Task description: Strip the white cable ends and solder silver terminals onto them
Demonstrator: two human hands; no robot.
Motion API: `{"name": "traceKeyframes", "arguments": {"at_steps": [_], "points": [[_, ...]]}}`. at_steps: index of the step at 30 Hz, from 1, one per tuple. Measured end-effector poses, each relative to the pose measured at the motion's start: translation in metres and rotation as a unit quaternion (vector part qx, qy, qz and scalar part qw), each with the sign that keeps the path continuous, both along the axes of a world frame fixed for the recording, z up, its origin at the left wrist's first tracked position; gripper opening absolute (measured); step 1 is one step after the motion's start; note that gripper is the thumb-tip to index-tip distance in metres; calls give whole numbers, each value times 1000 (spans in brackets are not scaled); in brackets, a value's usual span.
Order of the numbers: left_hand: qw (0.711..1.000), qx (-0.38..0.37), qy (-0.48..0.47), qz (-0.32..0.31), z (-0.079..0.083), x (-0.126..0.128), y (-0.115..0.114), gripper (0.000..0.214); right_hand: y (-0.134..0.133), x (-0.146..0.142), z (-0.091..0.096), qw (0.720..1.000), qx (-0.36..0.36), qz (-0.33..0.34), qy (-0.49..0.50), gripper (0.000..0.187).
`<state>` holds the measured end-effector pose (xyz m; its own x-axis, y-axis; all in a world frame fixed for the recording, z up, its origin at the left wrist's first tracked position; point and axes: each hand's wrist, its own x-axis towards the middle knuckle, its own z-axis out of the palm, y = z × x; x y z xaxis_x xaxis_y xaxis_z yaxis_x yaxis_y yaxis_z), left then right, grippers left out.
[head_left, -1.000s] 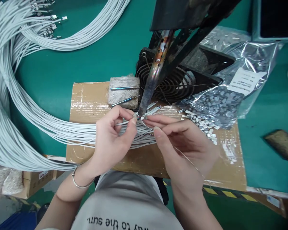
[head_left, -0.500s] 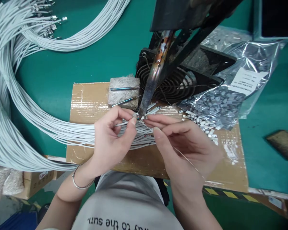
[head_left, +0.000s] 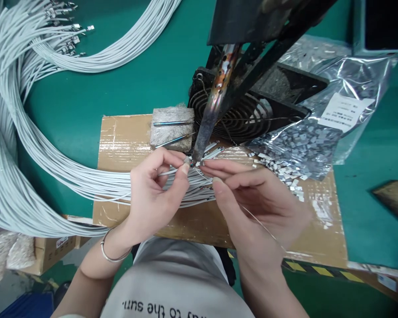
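Note:
Under the dark tip of a soldering iron (head_left: 204, 137), my left hand (head_left: 159, 190) pinches the end of a white cable (head_left: 167, 172) between thumb and forefinger. My right hand (head_left: 252, 194) holds a thin strand of solder wire (head_left: 258, 221) that runs from its fingers back across the palm. A small metal piece (head_left: 199, 163) shows at the right fingertips, close to the iron tip; how it is held cannot be made out. Below both hands lies a bundle of white cables (head_left: 112, 183) on a cardboard sheet (head_left: 199, 227).
A wrapped block (head_left: 172, 117) with two metal rods stands behind my left hand. Behind the iron is a black fan (head_left: 239, 115). Small metal pieces (head_left: 290, 174) spill from a clear bag (head_left: 318, 132) on the right. A brown block (head_left: 393, 198) sits farther right.
Both hands keep nearly the same pose at the iron tip. The whole view has shifted very slightly.

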<state>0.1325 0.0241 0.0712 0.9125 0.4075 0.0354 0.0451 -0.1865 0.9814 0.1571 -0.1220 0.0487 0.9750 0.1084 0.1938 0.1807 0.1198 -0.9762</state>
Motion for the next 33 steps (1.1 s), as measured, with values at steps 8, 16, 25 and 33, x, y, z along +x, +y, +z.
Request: {"name": "traceKeyframes", "arguments": {"at_steps": [8,16,25,33], "points": [[1000,3,-6,-2,-1,2,0,14,1,0,2,1000,-5,-4,-7,19],[1000,4,-11,-1,0,2,1,15,0,0,1,1000,-5,3,-5,20],[1000,-2,-1,0,1,2,0,14,1,-1,2,1000,-2,-4,-5,19],[1000,4,-3,3,1,2,0,14,2,-1,1,1000,3,-5,-9,18]]}}
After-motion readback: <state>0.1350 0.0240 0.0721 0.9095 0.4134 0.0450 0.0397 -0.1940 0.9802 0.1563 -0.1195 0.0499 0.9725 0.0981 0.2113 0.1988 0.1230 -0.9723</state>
